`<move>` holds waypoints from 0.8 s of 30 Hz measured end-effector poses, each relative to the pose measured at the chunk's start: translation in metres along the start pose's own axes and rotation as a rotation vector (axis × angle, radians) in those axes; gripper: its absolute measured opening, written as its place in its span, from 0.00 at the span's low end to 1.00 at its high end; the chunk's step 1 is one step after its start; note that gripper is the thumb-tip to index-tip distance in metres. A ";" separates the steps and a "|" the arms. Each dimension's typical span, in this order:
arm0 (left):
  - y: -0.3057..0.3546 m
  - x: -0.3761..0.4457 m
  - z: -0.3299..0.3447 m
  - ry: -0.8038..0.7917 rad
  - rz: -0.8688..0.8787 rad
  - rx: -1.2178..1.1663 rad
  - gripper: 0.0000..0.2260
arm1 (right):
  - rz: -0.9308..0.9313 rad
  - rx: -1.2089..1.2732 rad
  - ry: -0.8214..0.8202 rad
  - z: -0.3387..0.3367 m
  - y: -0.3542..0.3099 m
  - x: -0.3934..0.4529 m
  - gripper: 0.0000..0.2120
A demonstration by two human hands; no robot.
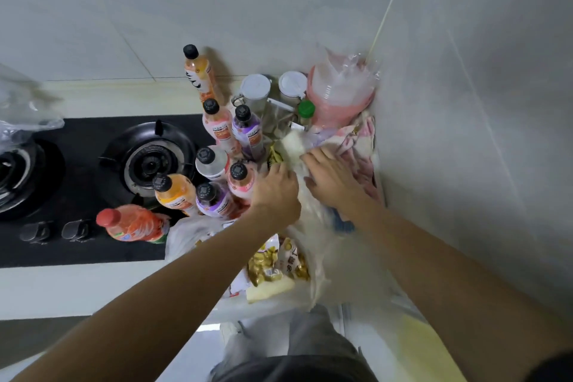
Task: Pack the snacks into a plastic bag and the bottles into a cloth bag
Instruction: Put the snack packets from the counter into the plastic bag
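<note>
Bottle labels are too blurred to read. Both hands work the thin plastic bag [313, 214] on the counter corner: left hand [276, 192] curled, gripping its edge, right hand [331, 177] flat, fingers straight, pressing on it. Gold-wrapped snacks [273, 267] lie below. Black-capped bottles [217, 164] crowd beside the gas burner [148, 161]. A patterned cloth [359, 146] sits half-hidden in the corner.

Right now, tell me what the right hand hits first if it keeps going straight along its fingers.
Probably the pale snack packet just past the right hand; depth is unclear, and motion blur hides whether the fingertips already touch it.
</note>
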State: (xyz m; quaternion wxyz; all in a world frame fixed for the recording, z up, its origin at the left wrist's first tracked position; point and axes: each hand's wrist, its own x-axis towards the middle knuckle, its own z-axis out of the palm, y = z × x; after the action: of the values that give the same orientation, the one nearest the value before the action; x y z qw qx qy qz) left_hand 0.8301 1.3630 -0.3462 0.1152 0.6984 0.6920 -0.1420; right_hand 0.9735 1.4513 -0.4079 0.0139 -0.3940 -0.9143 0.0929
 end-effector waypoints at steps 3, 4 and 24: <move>-0.010 0.031 -0.007 -0.129 -0.102 0.109 0.30 | -0.042 0.005 -0.026 0.012 0.004 0.016 0.20; -0.011 0.039 -0.008 -0.155 -0.116 0.138 0.30 | -0.053 -0.003 -0.033 0.017 0.002 0.019 0.22; -0.014 0.099 0.027 -0.521 -0.211 0.339 0.18 | -0.039 0.241 0.283 0.076 -0.005 0.058 0.06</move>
State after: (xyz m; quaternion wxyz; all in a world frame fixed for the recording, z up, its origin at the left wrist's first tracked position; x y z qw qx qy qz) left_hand 0.8154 1.4459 -0.4061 0.1551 0.5723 0.6743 -0.4400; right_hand 0.9227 1.4779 -0.4840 0.1915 -0.3809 -0.8929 0.1449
